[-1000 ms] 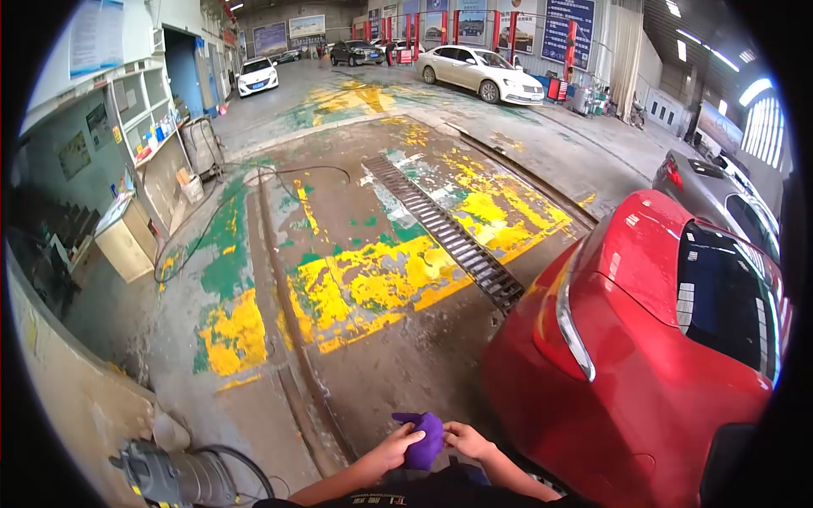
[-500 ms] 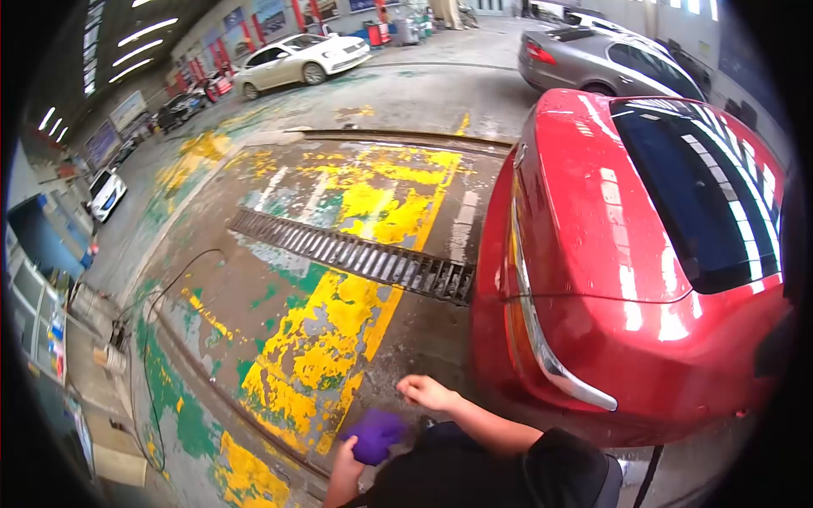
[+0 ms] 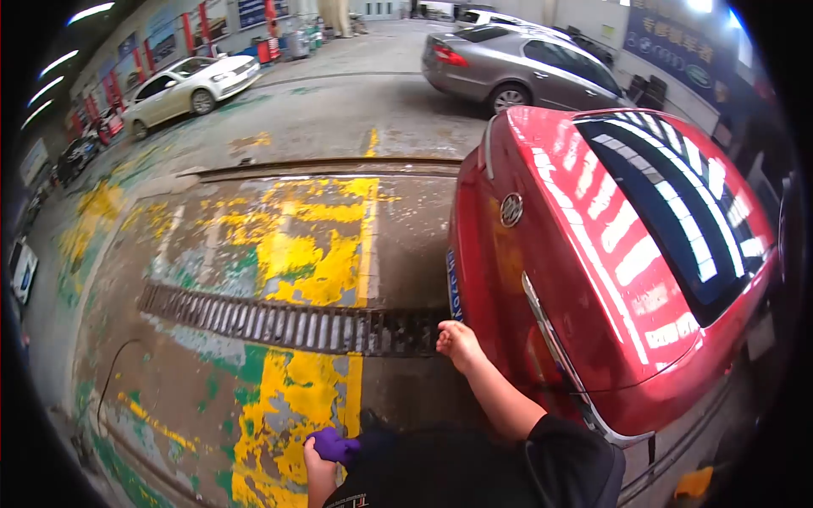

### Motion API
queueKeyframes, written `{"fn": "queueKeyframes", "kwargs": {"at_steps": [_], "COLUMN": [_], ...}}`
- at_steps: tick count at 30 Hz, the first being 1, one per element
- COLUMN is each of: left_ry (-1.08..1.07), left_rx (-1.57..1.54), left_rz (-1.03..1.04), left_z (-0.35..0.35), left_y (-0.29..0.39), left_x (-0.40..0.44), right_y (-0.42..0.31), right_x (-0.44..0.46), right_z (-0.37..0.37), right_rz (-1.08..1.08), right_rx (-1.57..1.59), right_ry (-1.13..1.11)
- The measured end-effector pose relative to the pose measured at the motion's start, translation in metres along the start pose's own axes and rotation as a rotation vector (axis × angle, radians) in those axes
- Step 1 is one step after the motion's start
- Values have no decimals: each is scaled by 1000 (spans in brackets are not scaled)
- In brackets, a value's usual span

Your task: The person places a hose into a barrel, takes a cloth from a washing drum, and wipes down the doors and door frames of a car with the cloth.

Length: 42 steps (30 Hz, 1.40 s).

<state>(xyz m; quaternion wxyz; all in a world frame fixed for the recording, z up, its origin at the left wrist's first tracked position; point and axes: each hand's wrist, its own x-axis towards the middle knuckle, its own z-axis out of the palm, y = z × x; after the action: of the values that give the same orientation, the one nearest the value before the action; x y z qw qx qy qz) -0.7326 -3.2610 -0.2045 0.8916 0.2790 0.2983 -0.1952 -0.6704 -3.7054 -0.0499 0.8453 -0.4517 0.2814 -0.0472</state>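
Observation:
My left hand is closed round a bunched purple cloth at the bottom of the view, close to my body. My right hand is raised in front of me with its fingers curled in, and I see nothing in them. It is nearest the rear of a red car, to its right; whether the two touch I cannot tell. The car's back carries a round badge, a chrome strip and a blue number plate. Its rear window reflects the ceiling lights.
A metal drain grate crosses the worn yellow and green floor. A raised metal rail runs beyond it. Farther off stand a grey car and a white car. An orange item lies at lower right.
My view has turned right and moved nearer the red car, so its badge and plate now show. My right hand has moved up and right; the left still holds the cloth.

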Motion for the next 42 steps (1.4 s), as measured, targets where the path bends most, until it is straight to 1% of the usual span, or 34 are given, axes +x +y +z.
{"fn": "queueKeyframes", "kwargs": {"at_steps": [2, 3, 4, 6, 7, 8, 10, 11, 12, 13, 14, 16, 17, 18, 19, 20, 22, 23, 24, 25, 26, 27, 28, 29, 30, 31, 32, 35, 36, 37, 38, 40, 41, 42], "left_ry": [-147, 20, 20, -179, -181, -149, -127, -147, -170, -163, -222, -343, -325, -324, -456, -449, -543, -580, -567, -527, -490, -433, -452, -464, -473, -465, -510, -691, -750, -807, -839, -953, -987, -1019], "left_rx": [137, 192, 225, 348, 377, 421, 478, 537, 592, 541, 534, 550, 582, 609, 636, 632, 448, 411, 403, 443, 484, 524, 540, 572, 605, 602, 659, 905, 1018, 1099, 1125, 1356, 1405, 1424], "left_rz": [-236, -240, -266, -335, -363, -358, -346, -259, -167, -230, -228, -249, -268, -287, -317, -321, -428, -448, -444, -519, -600, -598, -623, -661, -703, -763, -754, -687, -671, -607, -619, -393, -396, -397], "left_z": [44, 91, 127, 181, 196, 210, 254, 277, 305, 331, 357, 434, 463, 500, 542, 578, 640, 669, 687, 697, 705, 718, 734, 746, 759, 780, 807, 905, 947, 984, 1020, 1087, 1114, 1136], "left_y": [41, 56, 74, 98, 106, 111, 117, 117, 116, 119, 117, 114, 117, 117, 120, 122, 122, 119, 115, 107, 100, 91, 82, 73, 65, 61, 55, 39, 33, 25, 16, -4, -16, -32], "left_x": [49, 61, 80, 124, 155, 194, 257, 280, 303, 325, 345, 365, 376, 392, 396, 404, 431, 446, 476, 514, 549, 578, 608, 642, 674, 700, 725, 779, 796, 810, 822, 851, 871, 895], "right_y": [-38, -58, -76, -111, -122, -128, -128, -123, -116, -109, -106, -100, -99, -107, -116, -127, -162, -178, -190, -200, -206, -218, -234, -230, -237, -245, -260, -336, -363, -391, -417, -464, -479, -496], "right_x": [39, 54, 70, 91, 106, 125, 170, 196, 223, 245, 270, 325, 351, 381, 407, 431, 471, 493, 519, 550, 575, 600, 633, 671, 702, 727, 755, 804, 820, 833, 846, 878, 897, 916], "right_z": [8, 11, 13, 21, 19, 14, -3, -9, -14, -11, -5, 21, 39, 59, 80, 100, 137, 149, 155, 154, 155, 158, 157, 145, 140, 134, 127, 117, 113, 110, 103, 84, 71, 59], "right_rz": [-198, -248, -300, -353, -398, -435, -415, -393, -363, -309, -256, -52, -20, -6, 1, 12, -197, -187, -172, -132, -113, -85, -64, -59, 0, 14, 16, 58, 41, -14, -39, -85, -170, -193], "right_rx": [12, 45, 82, 172, 189, 198, 228, 242, 222, 178, 134, 218, 124, 26, -15, -62, -422, -401, -376, -450, -448, -471, -500, -602, -553, -540, -532, -506, -460, -506, -490, -598, -649, -636], "right_ry": [99, 152, 207, 310, 368, 437, 540, 555, 518, 492, 463, 402, 326, 248, 163, 77, -71, -165, -259, -338, -341, -366, -386, -404, -423, -393, -362, -258, -215, -87, -56, 48, 88, 115]}}
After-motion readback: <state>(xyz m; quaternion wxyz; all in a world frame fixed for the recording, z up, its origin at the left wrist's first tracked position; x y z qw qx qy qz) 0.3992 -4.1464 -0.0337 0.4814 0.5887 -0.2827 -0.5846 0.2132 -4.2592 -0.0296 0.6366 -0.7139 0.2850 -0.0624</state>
